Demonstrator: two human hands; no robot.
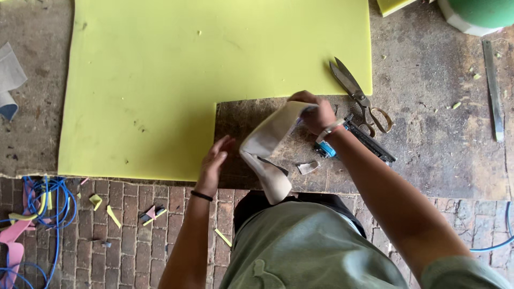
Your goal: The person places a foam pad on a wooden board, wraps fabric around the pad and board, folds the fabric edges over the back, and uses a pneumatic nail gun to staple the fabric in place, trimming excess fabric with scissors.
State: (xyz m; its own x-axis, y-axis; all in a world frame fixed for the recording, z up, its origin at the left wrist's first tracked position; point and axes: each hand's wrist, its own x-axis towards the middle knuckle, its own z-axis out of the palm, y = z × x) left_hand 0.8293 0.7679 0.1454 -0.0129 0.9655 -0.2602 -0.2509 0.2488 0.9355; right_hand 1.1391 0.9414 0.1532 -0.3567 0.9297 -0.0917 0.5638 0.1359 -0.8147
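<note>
My right hand (315, 111) grips one end of a long beige strip of leather-like material (266, 146) and lifts it above a dark worn cutting board (300, 160). The strip bends down and hangs over the bench's front edge toward my lap. My left hand (214, 160) is beside the strip's lower part, fingers apart and holding nothing. A small cut-off scrap (308, 167) of the same material lies on the board, to the right of the strip.
A large yellow-green foam sheet (176, 69) covers the bench's left and back. Big metal shears (360, 96), a blue-and-black tool (360, 140) and a metal ruler (493, 88) lie to the right. Blue cord (51, 206) and foam scraps litter the brick floor.
</note>
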